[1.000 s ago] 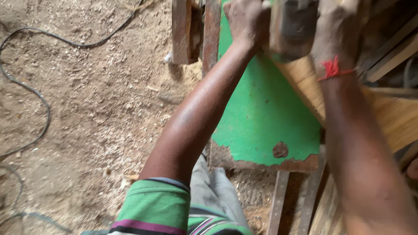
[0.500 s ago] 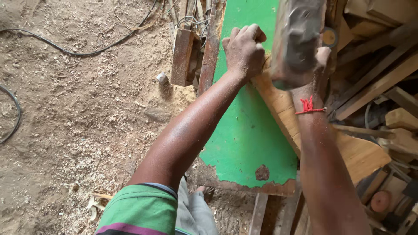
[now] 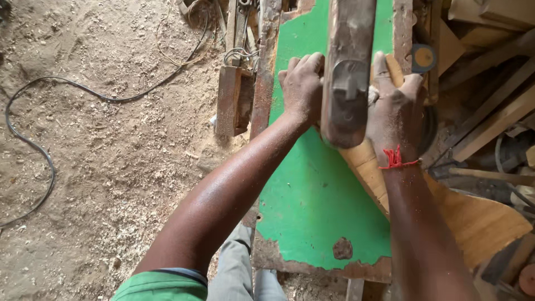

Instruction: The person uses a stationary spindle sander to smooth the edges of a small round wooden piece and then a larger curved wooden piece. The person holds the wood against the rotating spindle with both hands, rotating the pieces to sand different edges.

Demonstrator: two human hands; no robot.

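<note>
A pale wooden board [image 3: 473,223] lies slantwise across the green machine table [image 3: 312,206]. It runs under a worn brown saw guard [image 3: 348,72] that hangs over the table's middle. My left hand [image 3: 301,83] is left of the guard, fingers curled, gripping the board's far end. Right of the guard, my right hand [image 3: 393,120] presses palm-down on the board with its fingers spread forward. A red thread [image 3: 394,159] is tied round that wrist. The guard hides the blade and the part of the board between my hands.
A sawdust-covered floor lies to the left, with a black cable [image 3: 33,150] looping across it. A rusty box [image 3: 231,100] and loose wires hang off the table's left edge. Timber offcuts [image 3: 490,122] are piled on the right. The table's near edge [image 3: 312,267] is chipped.
The view has tipped forward, so both hands now sit lower in the frame. My right hand has come out from behind the guard and lies flat on the board beside it.
</note>
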